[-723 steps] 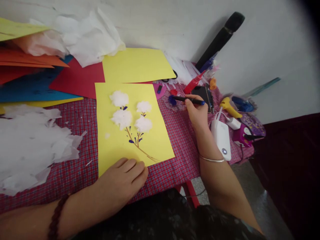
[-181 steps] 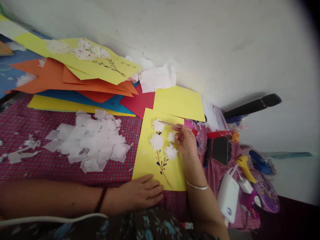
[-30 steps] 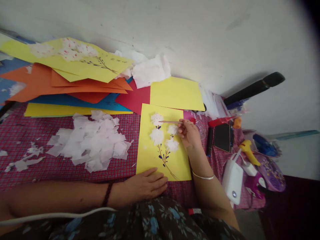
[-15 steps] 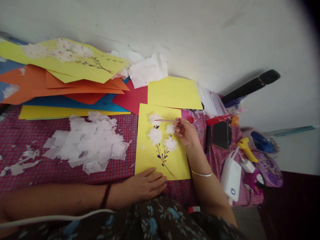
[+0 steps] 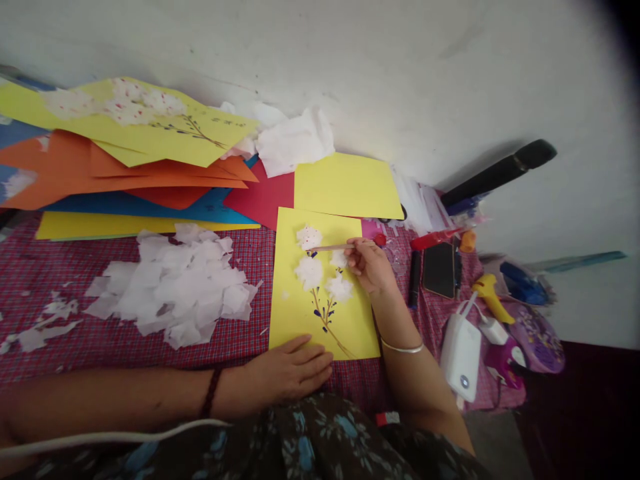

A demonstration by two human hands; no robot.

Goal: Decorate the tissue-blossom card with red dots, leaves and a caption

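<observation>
My right hand (image 5: pixel 367 263) is closed around a thin stick-like tool (image 5: pixel 333 247), perhaps a brush; its kind is not clear. Its tip is just under the topmost white paper flower (image 5: pixel 309 237), which carries small red dots. Below it, more white flowers (image 5: pixel 309 272) sit on a yellow sheet (image 5: pixel 295 327) with a brown stem and dark blue leaves (image 5: pixel 325 313). My left hand (image 5: pixel 295 367) lies flat, fingers stretched, over the sheet's lower left edge. A heap of torn white tissue paper (image 5: pixel 175 287) is left of the sheet.
Coloured sheets (image 5: pixel 150 167) are stacked at the back left, a finished-looking yellow flower picture (image 5: pixel 200 127) on top. Behind the work is another yellow sheet (image 5: pixel 350 187). At right are a black phone (image 5: pixel 439 269), a white power bank (image 5: pixel 461 357) and a yellow glue gun (image 5: pixel 493 298).
The tip of the stick-like tool has moved down from the topmost flower to just beneath it, and my right hand has dropped slightly. My left hand stays in place.
</observation>
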